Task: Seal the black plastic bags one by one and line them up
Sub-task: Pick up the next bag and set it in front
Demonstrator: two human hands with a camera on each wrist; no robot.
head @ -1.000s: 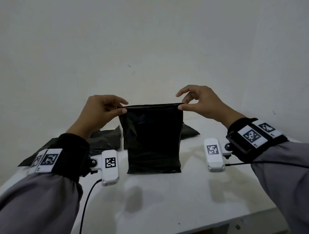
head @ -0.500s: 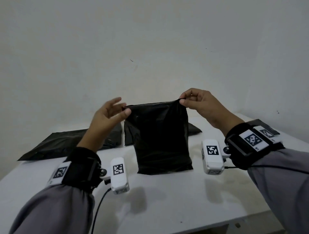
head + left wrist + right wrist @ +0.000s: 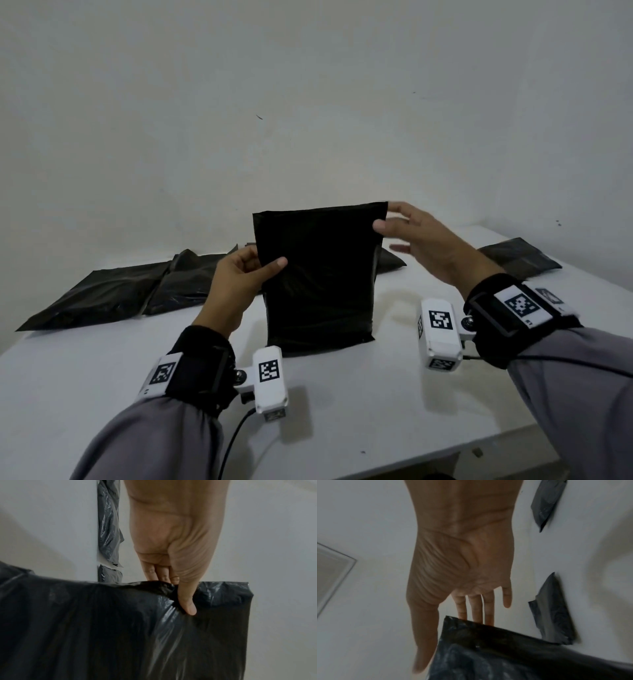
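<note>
A wide white bench [image 3: 342,411] is seen, pushed up to a plain wall, and all the bags are kept on it. At the back left, a pile of black plastic bags [image 3: 137,294] is laid flat. These are probably the ones waiting to be sealed, though it cannot be told for sure. Part of one more bag [image 3: 390,262] is seen behind the middle bag, and another flat bag [image 3: 517,258] is laid far to the right, well apart from the pile — maybe the start of the line.

In the middle, one black plastic bag [image 3: 318,274] is stood upright with its bottom edge on the bench. It is kept standing so that its top edge can be reached and pressed closed. The top edge looks flat and closed, but whether it is fully sealed cannot be told.

The bag is held at its left side by the left hand [image 3: 236,287]. The thumb is pressed on the front and the fingers [image 3: 161,573] are tucked behind, so the plastic is pinched and the bag is kept from falling.

The right hand [image 3: 428,240] is placed at the top right corner. Its fingers [image 3: 477,609] are held straight and a little spread, with some hidden behind the plastic, and nothing is gripped — the corner seems only to be touched or steadied.
</note>
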